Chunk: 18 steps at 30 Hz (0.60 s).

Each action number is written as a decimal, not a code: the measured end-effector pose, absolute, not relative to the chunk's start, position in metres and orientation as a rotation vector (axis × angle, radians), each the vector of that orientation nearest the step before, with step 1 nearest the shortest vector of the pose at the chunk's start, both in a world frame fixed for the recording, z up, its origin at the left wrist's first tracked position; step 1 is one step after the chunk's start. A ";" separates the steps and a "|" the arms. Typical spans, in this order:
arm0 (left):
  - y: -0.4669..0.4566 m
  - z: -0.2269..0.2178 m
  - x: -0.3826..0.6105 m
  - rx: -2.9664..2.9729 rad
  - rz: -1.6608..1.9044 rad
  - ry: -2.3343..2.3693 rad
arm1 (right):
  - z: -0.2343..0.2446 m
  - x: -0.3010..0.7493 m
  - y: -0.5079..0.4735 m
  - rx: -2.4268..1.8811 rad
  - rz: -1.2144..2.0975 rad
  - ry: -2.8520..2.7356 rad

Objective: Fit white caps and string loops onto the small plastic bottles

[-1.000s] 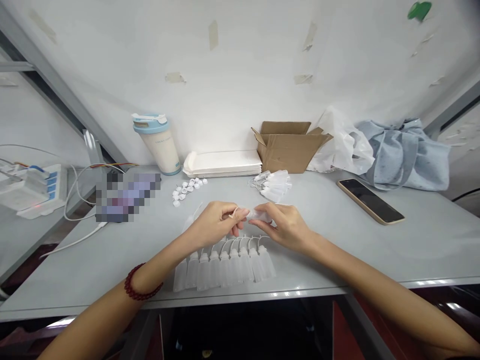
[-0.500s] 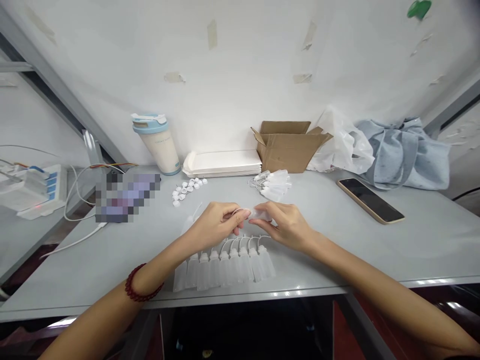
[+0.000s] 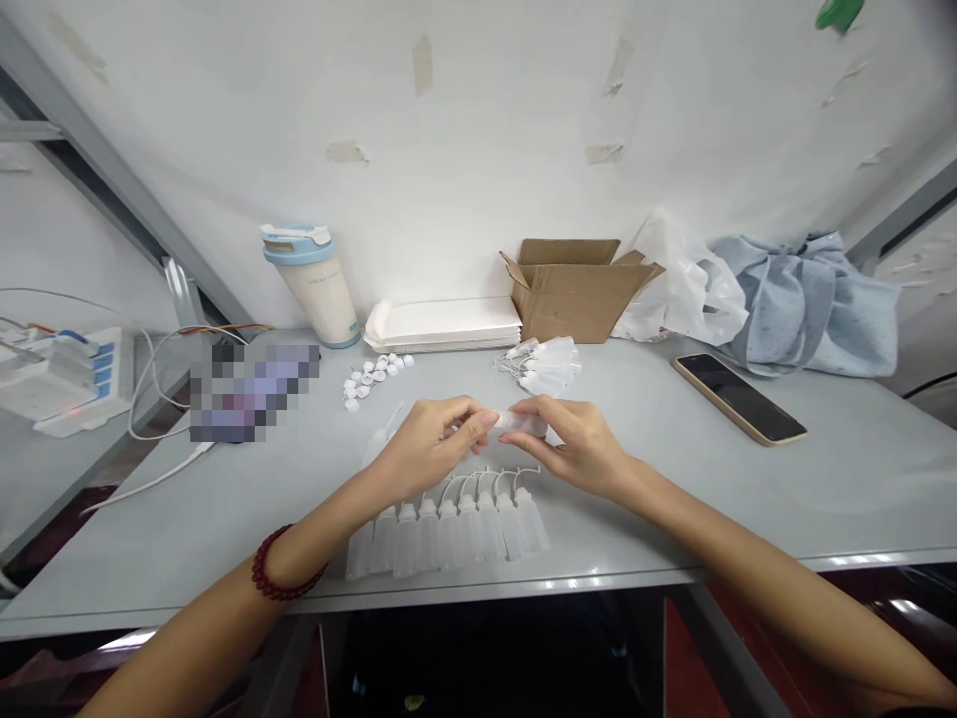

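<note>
A small translucent plastic bottle [image 3: 529, 424] lies level between my hands, above the grey table. My right hand [image 3: 587, 439] is closed on its body, pinching it between thumb and fingers. My left hand [image 3: 438, 439], with a dark red bead bracelet at the wrist, pinches the neck end; its fingers hide that end. Below the hands lies a row of similar bottles [image 3: 468, 529] with thin curved straps at their necks. Another translucent piece [image 3: 374, 444] is partly hidden behind my left hand. Small white caps [image 3: 374, 374] are grouped at the back left.
More bottles [image 3: 549, 369] are piled before an open cardboard box [image 3: 575, 299]. Along the wall stand a tumbler [image 3: 314, 289], white flat boxes [image 3: 449, 324], a plastic bag [image 3: 684, 289] and a blue cloth bag [image 3: 814, 309]. A phone [image 3: 740, 399] lies right; a cabled, blurred item [image 3: 254, 394] lies left.
My right fingers have shifted slightly on the bottle, and more of its body shows. The strap loop visible at my left fingertips earlier is now hidden. Things on the table stay put.
</note>
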State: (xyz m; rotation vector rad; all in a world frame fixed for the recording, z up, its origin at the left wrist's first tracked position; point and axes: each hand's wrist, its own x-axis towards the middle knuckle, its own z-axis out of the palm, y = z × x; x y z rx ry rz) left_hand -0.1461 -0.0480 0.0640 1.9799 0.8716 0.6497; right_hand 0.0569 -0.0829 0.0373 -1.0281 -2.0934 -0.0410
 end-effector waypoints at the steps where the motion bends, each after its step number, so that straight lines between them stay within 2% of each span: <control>1: -0.048 0.064 -0.146 1.980 0.631 0.873 | 0.036 0.057 -0.082 -1.022 -0.069 -2.104; 8: -0.048 0.065 -0.146 2.026 0.665 0.862 | 0.039 0.056 -0.085 -1.021 -0.071 -2.120; 18: -0.050 0.069 -0.146 1.912 0.654 0.875 | 0.037 0.057 -0.083 -0.983 -0.244 -2.129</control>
